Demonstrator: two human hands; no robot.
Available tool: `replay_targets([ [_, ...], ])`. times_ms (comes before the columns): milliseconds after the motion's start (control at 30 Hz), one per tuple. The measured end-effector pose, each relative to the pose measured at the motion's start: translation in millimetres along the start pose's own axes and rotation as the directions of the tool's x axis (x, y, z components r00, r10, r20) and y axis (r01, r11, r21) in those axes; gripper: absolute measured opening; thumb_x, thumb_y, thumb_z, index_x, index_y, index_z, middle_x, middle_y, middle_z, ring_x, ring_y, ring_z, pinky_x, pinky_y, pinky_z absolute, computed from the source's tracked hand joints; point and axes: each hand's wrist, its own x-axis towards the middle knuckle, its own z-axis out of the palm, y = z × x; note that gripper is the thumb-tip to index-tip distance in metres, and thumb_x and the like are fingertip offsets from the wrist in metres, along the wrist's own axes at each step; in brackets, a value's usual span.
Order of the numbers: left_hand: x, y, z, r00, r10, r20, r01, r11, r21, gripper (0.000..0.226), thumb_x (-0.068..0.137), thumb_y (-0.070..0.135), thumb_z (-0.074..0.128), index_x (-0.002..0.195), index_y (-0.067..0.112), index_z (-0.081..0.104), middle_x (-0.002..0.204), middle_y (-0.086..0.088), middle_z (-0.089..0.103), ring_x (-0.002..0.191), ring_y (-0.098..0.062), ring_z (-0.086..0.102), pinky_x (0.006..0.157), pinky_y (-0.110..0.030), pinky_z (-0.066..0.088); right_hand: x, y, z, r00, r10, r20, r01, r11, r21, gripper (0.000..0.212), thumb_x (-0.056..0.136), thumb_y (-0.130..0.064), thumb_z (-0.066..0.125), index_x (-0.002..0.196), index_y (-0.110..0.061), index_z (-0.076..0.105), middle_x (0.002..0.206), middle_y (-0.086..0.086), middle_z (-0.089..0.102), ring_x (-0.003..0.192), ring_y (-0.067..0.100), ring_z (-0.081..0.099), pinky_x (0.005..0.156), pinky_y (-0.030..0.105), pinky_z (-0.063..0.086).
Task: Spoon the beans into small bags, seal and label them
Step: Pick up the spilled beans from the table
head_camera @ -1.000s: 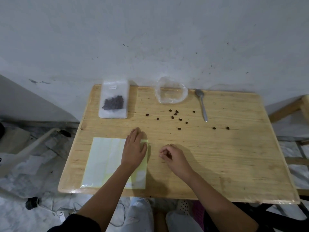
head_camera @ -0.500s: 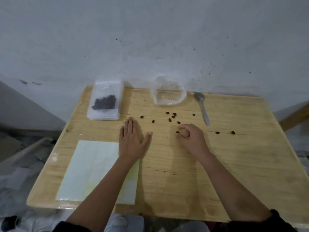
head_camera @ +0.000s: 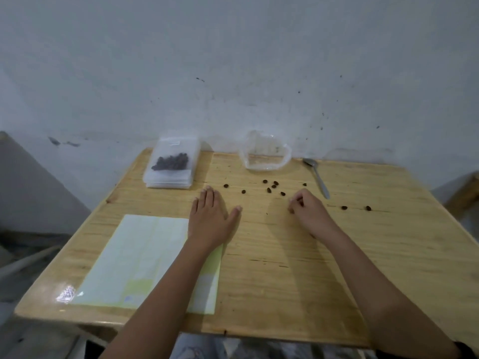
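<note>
Right grip (head_camera: 309,212) curled over a bean (head_camera: 291,210) on the surface (head_camera: 285,281); whether it pinches the bean, I cannot tell.
Loose beans (head_camera: 269,187) lie just beyond it and leftward, two more to its right. The spoon (head_camera: 320,181) lies just past it, and the open bag (head_camera: 264,156) farther off by the wall (head_camera: 233,73). Left grip (head_camera: 210,221) lies flat, released, its wrist over the sheet (head_camera: 140,255); stacked bags (head_camera: 171,164) sit beyond. Open wood runs from the right grip to the near and right edges.

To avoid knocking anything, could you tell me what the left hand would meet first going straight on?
Likely nothing on the table: the left hand points just right of the bag stack, toward the wall.
</note>
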Motion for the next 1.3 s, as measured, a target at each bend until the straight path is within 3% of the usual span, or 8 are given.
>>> replay_targets([
  [167,-11.7,0.2,-3.2,0.999,0.036,0.015,-0.036,0.999,-0.026,0.078,0.095,0.057,0.023,0.150,0.005,0.006,0.159,-0.012,0.003,0.147,-0.023,-0.001,0.119,-0.037,0.001,-13.3,-9.1,13.1,0.996,0.088,-0.031,-0.081,0.981,0.176,0.023,0.090,-0.003,0.036,0.085,-0.016,0.053,0.080,0.000,0.055,0.066,0.012,0.046,0.059,0.028,0.035],
  [367,-10.7,1.1,-4.9,0.999,0.044,0.015,-0.044,0.999,-0.003,0.089,0.090,0.067,0.023,0.150,0.004,0.004,0.159,-0.013,0.001,0.146,-0.023,-0.003,0.119,-0.039,0.000,-3.8,-29.6,34.5,0.999,-0.040,-0.024,0.040,0.999,0.029,0.018,0.096,-0.024,0.046,0.095,-0.014,0.060,0.082,0.000,0.055,0.072,0.012,0.050,0.059,0.025,0.035],
  [500,-3.6,1.5,-6.4,0.997,0.067,0.033,-0.068,0.998,0.013,0.103,0.082,0.077,0.024,0.149,0.003,0.002,0.159,-0.013,-0.001,0.146,-0.022,-0.006,0.118,-0.041,-0.003,20.7,-35.4,49.0,0.990,-0.141,0.005,0.141,0.986,-0.086,0.024,0.089,-0.025,0.060,0.112,-0.019,0.063,0.113,-0.003,0.059,0.108,0.015,0.055,0.084,0.026,0.042],
  [567,2.3,0.4,-6.4,0.996,0.074,0.039,-0.075,0.997,0.017,0.109,0.077,0.082,0.024,0.149,0.004,0.001,0.159,-0.012,-0.002,0.146,-0.020,-0.007,0.119,-0.041,-0.003,29.5,-36.8,55.1,0.985,-0.172,0.030,0.174,0.978,-0.114,0.033,0.086,-0.029,0.063,0.118,-0.023,0.062,0.123,-0.004,0.057,0.115,0.015,0.053,0.092,0.027,0.042],
  [767,9.4,-2.8,-3.3,0.995,0.086,0.042,-0.086,0.996,0.013,0.114,0.073,0.085,0.026,0.150,0.005,-0.001,0.159,-0.011,-0.002,0.146,-0.019,-0.007,0.119,-0.040,-0.003,49.2,-34.6,63.9,0.970,-0.242,0.029,0.244,0.961,-0.134,0.026,0.080,-0.034,0.070,0.104,-0.023,0.072,0.083,-0.009,0.051,0.086,0.010,0.051,0.076,0.025,0.041],
  [967,10.0,-3.5,-3.8,0.995,0.090,0.039,-0.090,0.996,0.001,0.113,0.074,0.085,0.027,0.150,0.005,0.000,0.159,-0.011,-0.002,0.146,-0.019,-0.006,0.119,-0.040,-0.003,56.4,-38.0,64.4,0.975,-0.210,0.073,0.216,0.974,-0.075,0.010,0.080,-0.026,0.072,0.082,-0.017,0.069,0.097,-0.001,0.061,0.096,0.014,0.055,0.089,0.031,0.046],
  [1133,10.1,-3.4,-4.4,0.995,0.091,0.042,-0.091,0.996,0.004,0.113,0.074,0.084,0.029,0.149,0.005,0.003,0.159,-0.011,0.001,0.147,-0.019,-0.003,0.118,-0.040,-0.002,55.2,-34.7,64.5,0.965,-0.230,0.126,0.258,0.922,-0.289,0.021,0.096,-0.033,0.048,0.087,-0.015,0.056,0.089,-0.002,0.053,0.084,0.015,0.051,0.074,0.027,0.039],
  [1300,7.8,-3.9,-7.9,0.992,0.104,0.071,-0.103,0.995,-0.013,0.110,0.077,0.081,0.030,0.149,0.004,0.000,0.159,-0.012,-0.003,0.146,-0.020,-0.006,0.119,-0.040,-0.004,46.4,-43.3,62.2,0.989,-0.147,0.031,0.148,0.988,-0.034,0.025,0.099,-0.031,0.039,0.097,-0.011,0.053,0.082,-0.005,0.053,0.073,0.008,0.049,0.063,0.021,0.038],
])
